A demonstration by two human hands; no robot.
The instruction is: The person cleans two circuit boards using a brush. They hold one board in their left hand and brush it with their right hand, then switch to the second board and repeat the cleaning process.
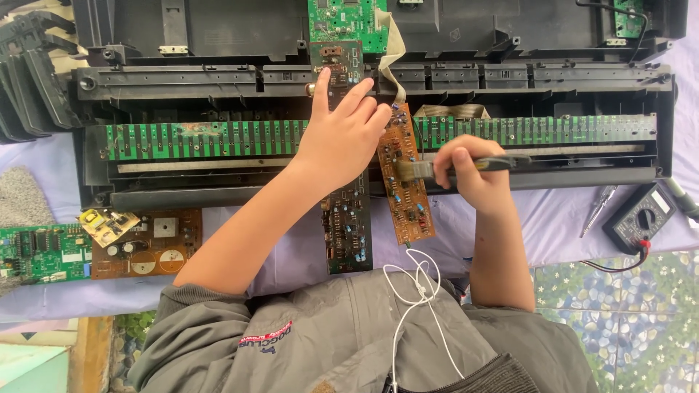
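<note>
1. The open keyboard chassis [218,80] is laid across the purple cloth [44,164], filling nearly the full width; its long green key-contact board [196,140] runs left to right.
2. Free room is seen only in front of the chassis: the cloth strip between its near edge and the person's grey jacket [342,335].
3. The left edge is crowded by stacked black key parts [29,80]; at the lower left a green circuit board [40,253] is set just beside a brown power board [149,244] with a small yellow board [108,224] on top.
4. At the right, a black multimeter [642,217] with a round dial and a screwdriver [598,209] are placed on the cloth, well apart from the hands.
5. The brown circuit board [404,178] is propped tilted over the chassis front edge, just beside a dark narrow board [348,229].
6. The left hand [342,135] is spread flat, fingers apart, pressed on the dark board and touching the brown board's upper edge.
7. The right hand [470,171] is clamped around a dark-handled brush [451,166], whose bristles are laid on the brown board.
8. White earphone cables [419,291] are hung down over the jacket.
</note>
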